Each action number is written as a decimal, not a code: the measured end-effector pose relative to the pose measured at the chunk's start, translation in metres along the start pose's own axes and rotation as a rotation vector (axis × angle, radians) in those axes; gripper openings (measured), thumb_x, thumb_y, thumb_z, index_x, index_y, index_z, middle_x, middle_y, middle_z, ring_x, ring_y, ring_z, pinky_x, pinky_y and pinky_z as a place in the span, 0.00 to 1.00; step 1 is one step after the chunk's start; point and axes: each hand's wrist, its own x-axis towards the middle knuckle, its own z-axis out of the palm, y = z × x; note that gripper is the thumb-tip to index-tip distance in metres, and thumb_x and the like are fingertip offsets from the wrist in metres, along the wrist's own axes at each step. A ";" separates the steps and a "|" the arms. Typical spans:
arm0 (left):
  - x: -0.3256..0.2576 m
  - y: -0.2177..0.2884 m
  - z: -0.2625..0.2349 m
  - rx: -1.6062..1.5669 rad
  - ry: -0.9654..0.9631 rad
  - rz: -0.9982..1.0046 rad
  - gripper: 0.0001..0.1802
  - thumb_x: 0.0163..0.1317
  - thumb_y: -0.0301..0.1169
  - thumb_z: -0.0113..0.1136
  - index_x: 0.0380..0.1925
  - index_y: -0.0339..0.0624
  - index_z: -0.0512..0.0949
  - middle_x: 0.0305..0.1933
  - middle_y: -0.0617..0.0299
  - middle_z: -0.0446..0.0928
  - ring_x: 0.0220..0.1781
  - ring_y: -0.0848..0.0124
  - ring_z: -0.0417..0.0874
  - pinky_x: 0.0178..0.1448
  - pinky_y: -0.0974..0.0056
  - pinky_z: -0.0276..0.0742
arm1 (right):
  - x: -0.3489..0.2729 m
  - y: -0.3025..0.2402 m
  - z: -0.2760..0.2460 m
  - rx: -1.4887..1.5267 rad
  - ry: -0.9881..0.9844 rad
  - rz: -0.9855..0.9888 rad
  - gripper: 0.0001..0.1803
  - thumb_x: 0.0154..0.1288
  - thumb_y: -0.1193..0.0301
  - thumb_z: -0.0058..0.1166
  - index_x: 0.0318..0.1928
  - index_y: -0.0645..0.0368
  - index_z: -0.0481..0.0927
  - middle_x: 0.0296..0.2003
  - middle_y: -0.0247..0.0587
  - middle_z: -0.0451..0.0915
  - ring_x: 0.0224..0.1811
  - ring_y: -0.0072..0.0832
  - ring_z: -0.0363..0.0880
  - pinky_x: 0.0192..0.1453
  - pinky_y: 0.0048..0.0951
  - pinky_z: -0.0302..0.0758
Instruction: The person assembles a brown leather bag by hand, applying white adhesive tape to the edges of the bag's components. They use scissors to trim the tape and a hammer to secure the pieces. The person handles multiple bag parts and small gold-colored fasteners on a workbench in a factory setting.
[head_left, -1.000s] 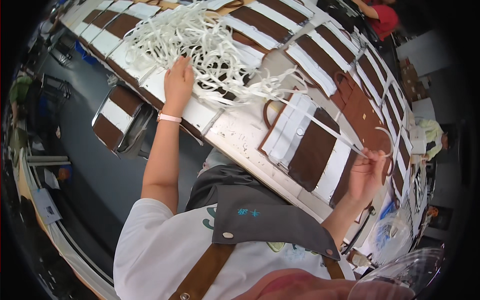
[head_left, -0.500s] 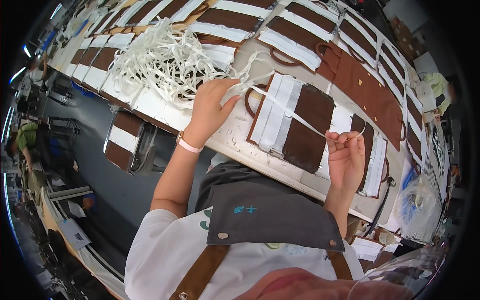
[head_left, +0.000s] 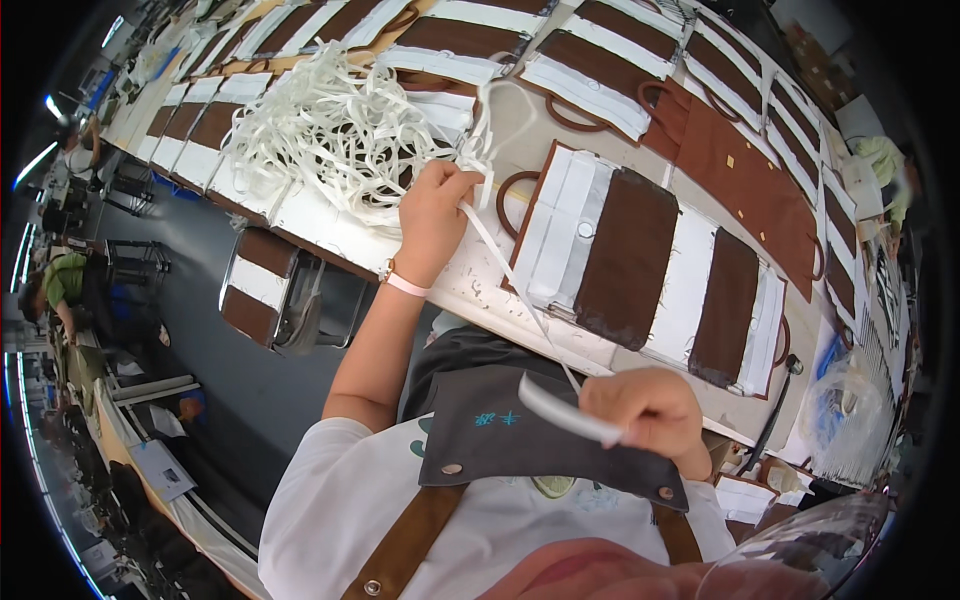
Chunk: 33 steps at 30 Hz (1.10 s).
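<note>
My left hand [head_left: 436,207] grips a white strap [head_left: 505,275] at the edge of a tangled pile of white straps [head_left: 330,135] on the long worktable [head_left: 480,290]. The strap runs taut down to my right hand [head_left: 650,410], which is closed on its other end close to my chest, over a grey apron. Between my hands lies a brown and white fabric bag panel [head_left: 640,265] flat on the table, with a brown loop handle [head_left: 512,200] at its left edge.
Several more brown and white panels [head_left: 600,70] cover the table in rows to the far end. A metal stool with a brown and white panel [head_left: 265,285] stands left of me on the grey floor. A clear plastic bag [head_left: 850,410] sits at the right. A person [head_left: 60,285] works far left.
My left hand came back from the strap pile toward the panel. My right hand pulled the strap's end down from the table's right side to my chest.
</note>
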 end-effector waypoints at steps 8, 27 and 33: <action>-0.002 -0.006 0.006 0.056 0.086 0.078 0.08 0.56 0.29 0.69 0.37 0.48 0.86 0.39 0.63 0.80 0.40 0.61 0.82 0.41 0.59 0.79 | -0.008 -0.021 -0.015 0.206 0.230 -0.371 0.07 0.72 0.73 0.54 0.34 0.57 0.81 0.25 0.33 0.76 0.28 0.25 0.73 0.48 0.48 0.71; -0.046 0.028 -0.008 -1.518 -0.087 -1.121 0.21 0.75 0.43 0.54 0.50 0.31 0.76 0.42 0.58 0.80 0.40 0.73 0.81 0.48 0.68 0.81 | -0.007 0.022 -0.018 0.260 0.472 0.200 0.08 0.78 0.72 0.47 0.42 0.65 0.75 0.23 0.34 0.72 0.18 0.14 0.59 0.24 0.21 0.62; -0.043 0.021 -0.003 -1.739 -0.150 -1.147 0.24 0.77 0.42 0.48 0.58 0.31 0.75 0.49 0.54 0.82 0.48 0.68 0.82 0.53 0.64 0.81 | 0.000 0.020 -0.019 0.297 0.340 0.387 0.08 0.77 0.73 0.48 0.42 0.65 0.76 0.23 0.34 0.74 0.18 0.14 0.61 0.24 0.21 0.64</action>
